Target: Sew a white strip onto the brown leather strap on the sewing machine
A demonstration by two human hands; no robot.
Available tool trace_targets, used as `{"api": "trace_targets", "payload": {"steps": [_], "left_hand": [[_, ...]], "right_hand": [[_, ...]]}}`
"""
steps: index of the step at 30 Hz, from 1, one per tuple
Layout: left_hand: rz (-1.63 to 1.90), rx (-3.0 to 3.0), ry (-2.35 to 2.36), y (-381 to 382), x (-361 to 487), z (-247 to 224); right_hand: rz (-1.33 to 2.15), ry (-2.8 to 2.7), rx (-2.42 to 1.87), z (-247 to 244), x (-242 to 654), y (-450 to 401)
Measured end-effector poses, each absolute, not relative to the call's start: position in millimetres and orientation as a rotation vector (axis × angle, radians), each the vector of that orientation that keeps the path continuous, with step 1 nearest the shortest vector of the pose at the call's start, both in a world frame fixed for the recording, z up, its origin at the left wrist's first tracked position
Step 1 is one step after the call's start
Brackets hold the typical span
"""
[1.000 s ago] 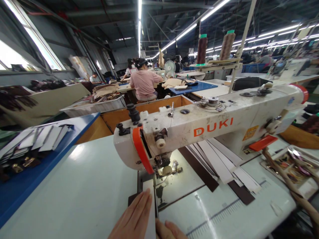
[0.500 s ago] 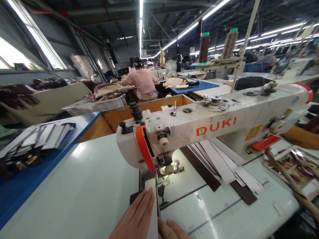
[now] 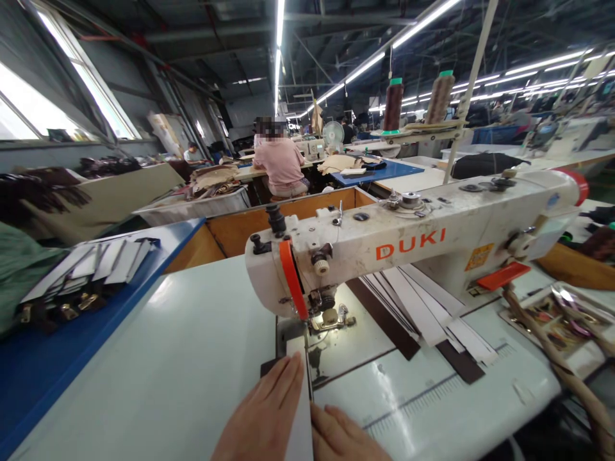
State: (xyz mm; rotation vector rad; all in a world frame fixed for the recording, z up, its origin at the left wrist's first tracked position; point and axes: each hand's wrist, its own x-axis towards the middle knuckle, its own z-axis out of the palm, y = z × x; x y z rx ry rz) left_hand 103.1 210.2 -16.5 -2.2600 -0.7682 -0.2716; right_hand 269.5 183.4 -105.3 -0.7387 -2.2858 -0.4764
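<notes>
A long white-faced strip with a dark edge lies lengthwise on the sewing machine bed, its far end just in front of the needle area. My left hand rests flat over its left side, fingers stretched forward and close together. Along the right edge, the curled fingers of my right hand grip the strip; part of that hold is hidden. A dark piece pokes out left of my left fingertips. The white sewing machine stands over the work, its presser foot lit by a lamp.
Several white and dark strips lie under the machine arm. At right is a tray of small items. More strips with metal buckles lie on a blue table at left. A person in pink sits ahead.
The view has shifted slightly, so the machine's head appears farther right. My right hand shows more fully now beside the strip. Both hands stay at the strip.
</notes>
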Motion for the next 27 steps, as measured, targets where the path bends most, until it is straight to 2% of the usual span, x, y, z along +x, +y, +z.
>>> {"api": "trace_targets", "payload": {"steps": [6, 12, 19, 27], "left_hand": [[-0.209, -2.283, -0.788, 212, 111, -12], [-0.091, -2.454, -0.996, 215, 115, -7], [-0.174, -2.587, -1.219, 213, 123, -3], [-0.217, -2.579, -1.163, 207, 126, -7]], "right_hand": [[-0.305, -2.294, -0.705, -49, 291, 181], [0.057, -2.452, -1.063, -20, 299, 184], [-0.181, -2.635, -0.658, -11, 307, 212], [-0.242, -2.680, -0.514, -16, 306, 222]]}}
